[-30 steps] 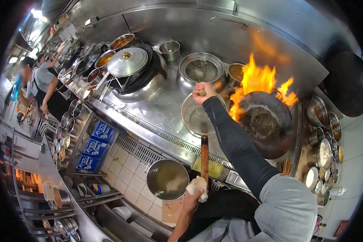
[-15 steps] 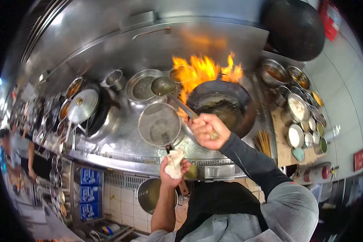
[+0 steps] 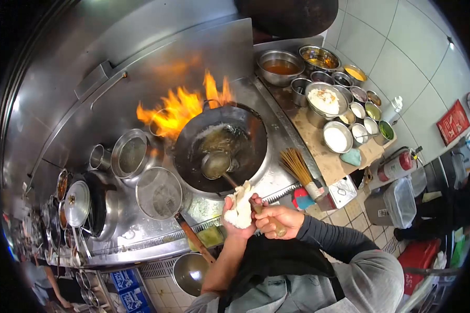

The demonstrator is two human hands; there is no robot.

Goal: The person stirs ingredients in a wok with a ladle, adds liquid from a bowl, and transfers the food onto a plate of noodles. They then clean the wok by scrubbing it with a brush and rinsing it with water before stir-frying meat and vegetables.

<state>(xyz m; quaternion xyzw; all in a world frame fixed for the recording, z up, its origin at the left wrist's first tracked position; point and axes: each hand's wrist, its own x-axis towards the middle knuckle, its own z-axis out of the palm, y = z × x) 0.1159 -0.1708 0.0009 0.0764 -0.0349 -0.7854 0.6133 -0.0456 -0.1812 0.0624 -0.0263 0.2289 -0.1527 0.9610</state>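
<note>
My right hand (image 3: pixel 278 221) is closed around the wooden handle of a ladle (image 3: pixel 215 166), whose metal bowl is down inside the black wok (image 3: pixel 190 172). Bubbly, oily liquid (image 3: pixel 222 143) lies in the wok. Close beside it, my left hand (image 3: pixel 238 218) grips a bunched white cloth (image 3: pixel 240 206) at the wok's near side. The ladle's shaft passes behind this cloth; I cannot tell whether the cloth also wraps a wok handle. To the left, a round mesh strainer (image 3: pixel 159 193) rests on the stove top, its wooden handle pointing toward me.
Tall flames (image 3: pixel 185 107) rise behind the wok. A bamboo brush (image 3: pixel 300 169) lies to its right. Bowls of sauces and seasonings, including a white-filled bowl (image 3: pixel 338 136), crowd the right counter. A lidded pot (image 3: pixel 78 201) stands left. A steel pot (image 3: pixel 190 274) sits below the counter edge.
My view has turned right. The ladle has moved from above the strainer area into the wok, and my hands have come together. The cloth has moved from the strainer's handle to the wok's near side.
</note>
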